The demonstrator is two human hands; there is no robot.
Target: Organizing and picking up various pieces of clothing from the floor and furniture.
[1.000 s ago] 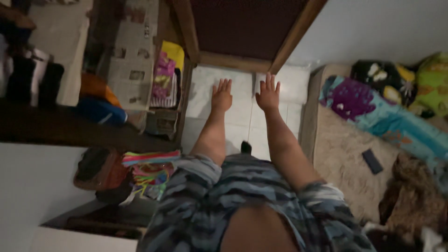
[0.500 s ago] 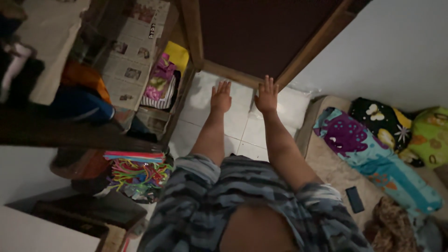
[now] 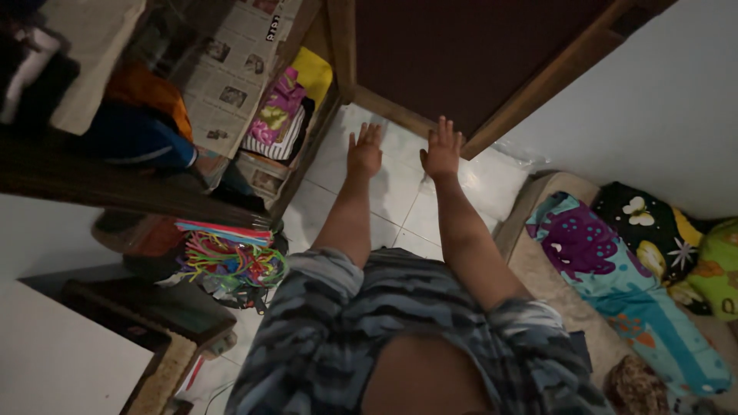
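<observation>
Door (image 3: 461,54), dark panel in a wooden frame, looks heavy and stiff; left hand (image 3: 364,151) and right hand (image 3: 442,150) reach near its bottom edge, fingers spread, holding nothing.

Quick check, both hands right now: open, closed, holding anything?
Left hand: open, fingers spread, holding nothing.
Right hand: open, fingers spread, holding nothing.

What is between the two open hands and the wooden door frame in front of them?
In the head view only bare white floor tiles show between the left hand, the right hand and the wooden door frame.
</observation>
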